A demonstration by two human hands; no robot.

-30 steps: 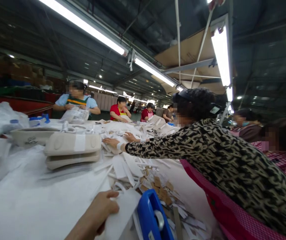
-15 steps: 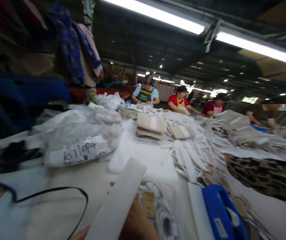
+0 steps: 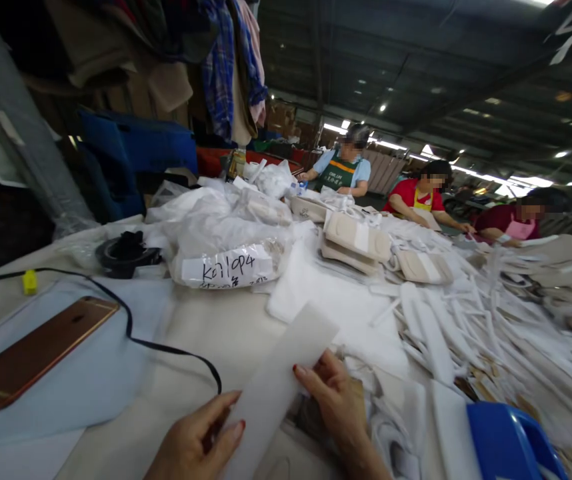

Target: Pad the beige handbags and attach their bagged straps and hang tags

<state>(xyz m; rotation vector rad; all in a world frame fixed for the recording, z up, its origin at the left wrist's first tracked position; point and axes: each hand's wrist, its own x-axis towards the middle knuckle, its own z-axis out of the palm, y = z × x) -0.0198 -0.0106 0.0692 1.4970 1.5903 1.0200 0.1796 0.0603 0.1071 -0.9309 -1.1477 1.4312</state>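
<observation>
White strip [image 3: 279, 383], foam by its look: held aslant above the near edge of the desk [image 3: 201, 340], one end toward the worker, the other pointing away. Left hand [image 3: 200, 437]: grip closed, the lower left edge pinched between thumb and fingers. Right hand [image 3: 333, 393]: grip closed on the opposite edge, higher up — the two-point hold presumably serves to steady a limp piece.

Just beyond: white sheet [image 3: 331, 313], laid flat, a soft underlay by its look; strapped beige bags [image 3: 357, 237], stacked at its far side. To the right: blue tape dispenser [image 3: 499, 440], apparently placed within reach. Left of the sheet: clear plastic bag [image 3: 226, 267], its handwritten label turned to be read from here.

Far left: phone [image 3: 41, 353], set on a pale blue sheet [image 3: 133, 373] — black cord [image 3: 169, 347] trailed alongside. Across the desk: co-worker in a green apron [image 3: 340, 175].
</observation>
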